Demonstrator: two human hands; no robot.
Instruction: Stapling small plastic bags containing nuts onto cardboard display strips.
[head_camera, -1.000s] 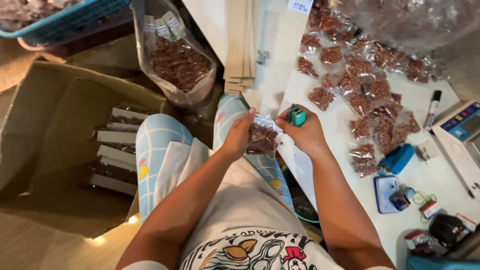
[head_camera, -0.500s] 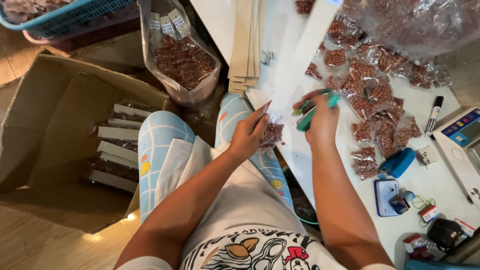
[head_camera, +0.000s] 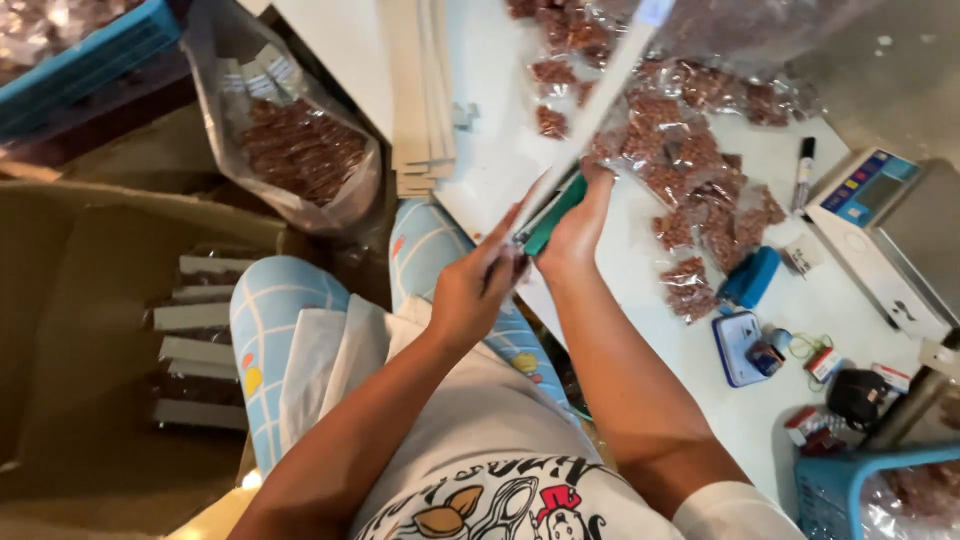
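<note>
In the head view we see our left hand (head_camera: 478, 290) pinching the near end of a small clear packet (head_camera: 512, 262) of brown pieces, fingers closed on it just above our knee. Our right hand (head_camera: 578, 222) sits just to the right, touching the packet's far side, and grips a green tool (head_camera: 552, 214) whose long pale bar (head_camera: 598, 108) slants up and away over the white table (head_camera: 800, 420). The packet lies between the two hands, mostly hidden by them. Filled packets (head_camera: 690, 170) pile up on the table beyond the right hand. Further right stand a blue dispenser (head_camera: 750, 277) and a scale (head_camera: 868, 215). To the left, a cardboard box (head_camera: 90, 330) holds stacked packets, with a large bag (head_camera: 300, 150) of brown pieces beyond it.
</note>
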